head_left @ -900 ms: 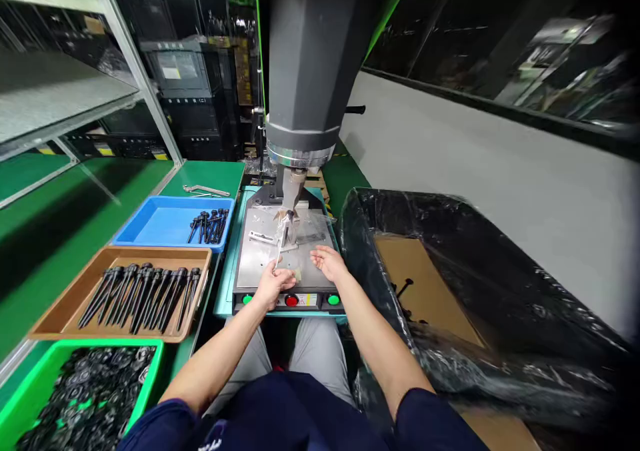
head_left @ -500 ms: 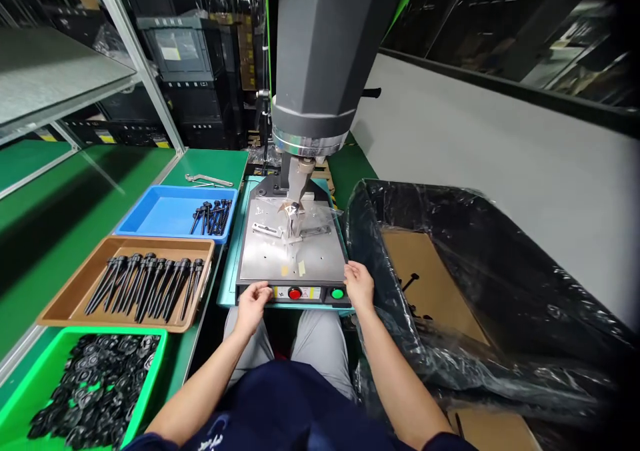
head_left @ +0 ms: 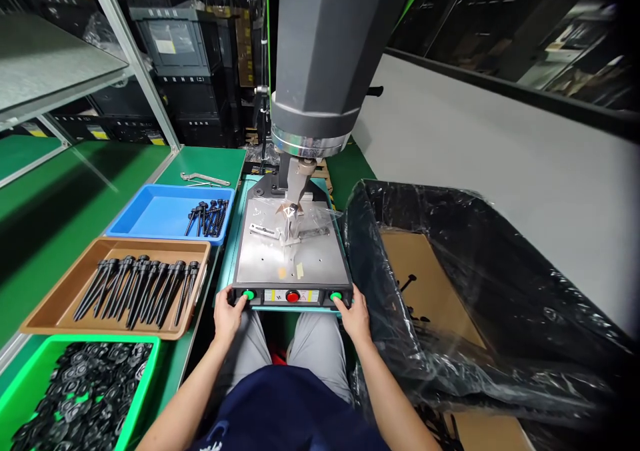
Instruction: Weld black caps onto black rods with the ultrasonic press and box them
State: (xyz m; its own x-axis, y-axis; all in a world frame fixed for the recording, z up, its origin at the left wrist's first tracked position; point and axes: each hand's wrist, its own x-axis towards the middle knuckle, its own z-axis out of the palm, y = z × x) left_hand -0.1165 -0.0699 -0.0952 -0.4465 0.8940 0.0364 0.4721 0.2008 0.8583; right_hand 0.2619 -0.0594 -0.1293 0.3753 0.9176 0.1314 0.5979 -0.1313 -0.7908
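Note:
My left hand (head_left: pixel 227 316) grips the left front corner of the machine base (head_left: pixel 260 302), its thumb on the left green button (head_left: pixel 249 295). At the opposite corner, my right hand (head_left: pixel 357 314) wraps round the base with its thumb on the right green button (head_left: pixel 336 296). Between them is a red button (head_left: pixel 293 296). Behind the buttons lies a metal plate (head_left: pixel 255 268). The machine's tapered metal tool (head_left: pixel 299 186) points down over a fixture covered by clear film (head_left: pixel 313 218). What sits under the tip I cannot make out.
On the left are a blue tray (head_left: pixel 145 214) of black stemmed parts, a brown tray (head_left: pixel 60 304) with longer ones, and a green tray (head_left: pixel 156 358) of small black pieces. Behind lies a wrench (head_left: pixel 205 178). At right stands a box lined with black plastic (head_left: pixel 500 264).
Both hands have moved onto the front corners of the base, and their thumbs now rest on the green buttons. The left green button has come into sight. My view has shifted slightly.

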